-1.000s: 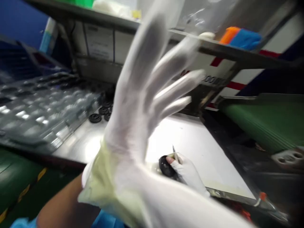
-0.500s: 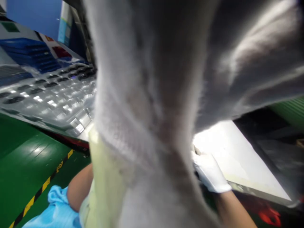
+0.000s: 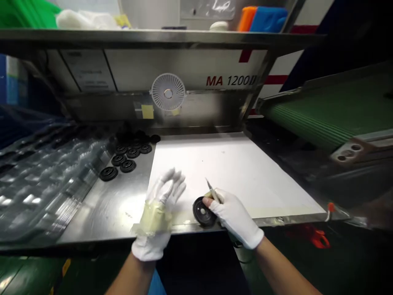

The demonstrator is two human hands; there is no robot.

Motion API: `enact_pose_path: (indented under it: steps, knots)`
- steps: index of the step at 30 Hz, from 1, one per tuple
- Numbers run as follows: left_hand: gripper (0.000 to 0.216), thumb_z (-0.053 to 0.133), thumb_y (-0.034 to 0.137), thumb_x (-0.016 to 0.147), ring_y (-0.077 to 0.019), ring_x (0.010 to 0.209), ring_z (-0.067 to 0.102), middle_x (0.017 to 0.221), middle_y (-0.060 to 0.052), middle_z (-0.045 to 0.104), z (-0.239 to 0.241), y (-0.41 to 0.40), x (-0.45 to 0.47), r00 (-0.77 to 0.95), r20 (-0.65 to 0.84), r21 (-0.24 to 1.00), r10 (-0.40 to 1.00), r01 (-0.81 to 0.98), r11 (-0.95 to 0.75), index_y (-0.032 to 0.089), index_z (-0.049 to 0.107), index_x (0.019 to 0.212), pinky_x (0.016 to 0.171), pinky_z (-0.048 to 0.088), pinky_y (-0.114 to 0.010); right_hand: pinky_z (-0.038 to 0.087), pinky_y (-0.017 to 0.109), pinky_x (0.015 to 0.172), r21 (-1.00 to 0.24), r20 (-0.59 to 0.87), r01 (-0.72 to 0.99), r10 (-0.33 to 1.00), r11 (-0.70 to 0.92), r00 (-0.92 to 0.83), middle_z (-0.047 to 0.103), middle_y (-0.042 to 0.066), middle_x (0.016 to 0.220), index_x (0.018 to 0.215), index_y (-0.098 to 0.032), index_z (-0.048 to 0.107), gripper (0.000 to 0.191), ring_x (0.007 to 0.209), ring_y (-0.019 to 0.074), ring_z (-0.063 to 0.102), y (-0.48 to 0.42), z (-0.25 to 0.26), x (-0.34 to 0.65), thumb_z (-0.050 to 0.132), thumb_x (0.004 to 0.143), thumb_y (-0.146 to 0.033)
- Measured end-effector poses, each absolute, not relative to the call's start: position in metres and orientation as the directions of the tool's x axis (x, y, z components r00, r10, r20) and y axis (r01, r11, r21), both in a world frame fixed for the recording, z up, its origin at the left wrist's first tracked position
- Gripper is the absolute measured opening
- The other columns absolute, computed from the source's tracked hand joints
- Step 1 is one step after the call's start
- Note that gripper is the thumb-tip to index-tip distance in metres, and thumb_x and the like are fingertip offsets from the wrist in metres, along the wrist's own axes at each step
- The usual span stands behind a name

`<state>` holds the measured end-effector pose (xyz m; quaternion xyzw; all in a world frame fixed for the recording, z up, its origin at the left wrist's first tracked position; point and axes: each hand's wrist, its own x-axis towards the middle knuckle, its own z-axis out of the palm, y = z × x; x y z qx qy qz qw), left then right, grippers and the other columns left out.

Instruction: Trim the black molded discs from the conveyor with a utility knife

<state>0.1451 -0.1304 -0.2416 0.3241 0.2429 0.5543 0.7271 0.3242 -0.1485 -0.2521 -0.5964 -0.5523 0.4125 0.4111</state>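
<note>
My left hand (image 3: pixel 161 209), in a white glove with yellowish tape round the palm, is raised over the front edge of the table. Its fingers are spread and nothing is in them. My right hand (image 3: pixel 235 215), gloved in white with the thumb tip bare, grips a black round ribbed part (image 3: pixel 203 212) by its edge. The same hand also holds a slim craft knife (image 3: pixel 212 191), blade pointing up and away. Both are above the front of a white sheet (image 3: pixel 227 164). A group of black round parts (image 3: pixel 127 165) lies left of the sheet.
Clear plastic trays with round pockets (image 3: pixel 55 180) fill the left side. A small white fan (image 3: pixel 168 92) is fixed under the metal shelf (image 3: pixel 153 39). To the right stands a green conveyor belt (image 3: pixel 313 114). Red-handled scissors (image 3: pixel 321 239) hang below the table's front edge.
My left hand has dropped from right in front of the camera to the table's front. The view has swung round to face the bench, and the black part and knife in my right hand now show.
</note>
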Motion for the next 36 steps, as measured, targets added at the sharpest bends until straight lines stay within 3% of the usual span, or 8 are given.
enact_pose_path:
  steps: [5, 8, 12, 16, 19, 25, 31, 36]
  knots:
    - [0.042, 0.045, 0.047, 0.082, -0.0309, 0.121, 0.041, 0.117, -0.01, 0.059, -0.271, -0.139, 0.178, 0.528, -0.323, 0.568, 0.786, -0.556, 0.607, 0.018, 0.058, 0.11, 0.094, 0.039, -0.053, 0.042, 0.025, 0.059, -0.937, 0.009, 0.349, 1.0, 0.019, -0.029, 0.063, 0.0, 0.072, 0.076, -0.018, 0.061, 0.019, 0.067, 0.0155, 0.056, -0.15, -0.247, 0.308, 0.054, 0.078, -0.035]
    - [0.037, 0.043, 0.04, 0.085, -0.0328, 0.113, 0.048, 0.11, -0.012, 0.062, -0.267, -0.143, 0.179, 0.556, -0.392, 0.388, 0.733, -0.622, 0.68, 0.014, 0.057, 0.107, 0.087, 0.042, -0.056, 0.042, 0.024, 0.063, -0.91, 0.078, 0.406, 0.997, 0.083, -0.028, 0.062, 0.0, 0.076, 0.082, -0.02, 0.06, 0.022, 0.069, 0.0145, 0.056, -0.153, -0.236, 0.31, 0.053, 0.08, -0.04]
    - [0.032, 0.052, 0.03, 0.081, -0.03, 0.109, 0.052, 0.114, -0.01, 0.058, -0.254, -0.137, 0.169, 0.493, -0.447, 0.206, 0.746, -0.755, 0.622, 0.021, 0.054, 0.112, 0.084, 0.046, -0.047, 0.039, 0.023, 0.058, -0.887, 0.118, 0.456, 0.989, 0.064, 0.092, 0.054, -0.001, 0.069, 0.077, -0.021, 0.052, 0.033, 0.063, 0.0122, 0.051, -0.159, -0.229, 0.328, 0.033, 0.09, -0.045]
    - [0.042, 0.058, 0.016, 0.074, -0.0231, 0.098, 0.057, 0.111, -0.008, 0.058, -0.255, -0.13, 0.162, 0.418, -0.447, 0.202, 0.791, -0.814, 0.544, 0.026, 0.053, 0.115, 0.081, 0.047, -0.04, 0.038, 0.023, 0.053, -0.88, 0.004, 0.474, 1.0, -0.001, 0.009, 0.051, -0.002, 0.063, 0.075, -0.021, 0.047, 0.03, 0.058, 0.0122, 0.049, -0.171, -0.241, 0.33, 0.032, 0.09, -0.041]
    - [0.04, 0.054, 0.016, 0.073, -0.0251, 0.095, 0.058, 0.106, -0.01, 0.058, -0.258, -0.125, 0.162, 0.423, -0.409, 0.208, 0.809, -0.82, 0.534, 0.022, 0.055, 0.112, 0.077, 0.048, -0.04, 0.038, 0.026, 0.059, -0.804, 0.036, 0.593, 0.999, 0.032, -0.005, 0.054, 0.0, 0.068, 0.077, -0.021, 0.047, 0.027, 0.062, 0.0144, 0.05, -0.18, -0.25, 0.317, 0.031, 0.09, -0.038]
    - [0.01, 0.056, 0.02, 0.074, -0.015, 0.066, 0.057, 0.069, -0.003, 0.055, -0.252, -0.123, 0.17, 0.308, -0.325, 0.344, 0.894, -0.842, 0.416, 0.015, 0.061, 0.082, 0.066, 0.05, -0.031, 0.033, 0.025, 0.058, -0.599, 0.098, 0.797, 0.995, 0.077, -0.023, 0.056, -0.001, 0.07, 0.076, -0.024, 0.049, 0.031, 0.064, 0.0147, 0.051, -0.179, -0.251, 0.296, 0.027, 0.092, -0.039]
    - [0.014, 0.059, 0.021, 0.075, -0.0144, 0.07, 0.058, 0.075, -0.003, 0.057, -0.248, -0.129, 0.172, 0.215, -0.226, 0.494, 0.95, -0.815, 0.302, 0.016, 0.061, 0.087, 0.072, 0.05, -0.029, 0.029, 0.024, 0.053, -0.531, 0.132, 0.845, 0.991, 0.063, 0.009, 0.058, -0.002, 0.068, 0.077, -0.024, 0.051, 0.032, 0.06, 0.0133, 0.052, -0.172, -0.252, 0.29, 0.027, 0.093, -0.039]
    - [0.016, 0.06, 0.014, 0.072, -0.0152, 0.074, 0.059, 0.077, -0.003, 0.058, -0.254, -0.125, 0.173, 0.18, -0.204, 0.517, 0.962, -0.815, 0.262, 0.016, 0.061, 0.088, 0.073, 0.051, -0.03, 0.028, 0.024, 0.053, -0.524, 0.119, 0.851, 0.992, 0.03, 0.039, 0.06, -0.001, 0.068, 0.078, -0.024, 0.052, 0.033, 0.058, 0.0134, 0.052, -0.177, -0.26, 0.281, 0.027, 0.093, -0.039]
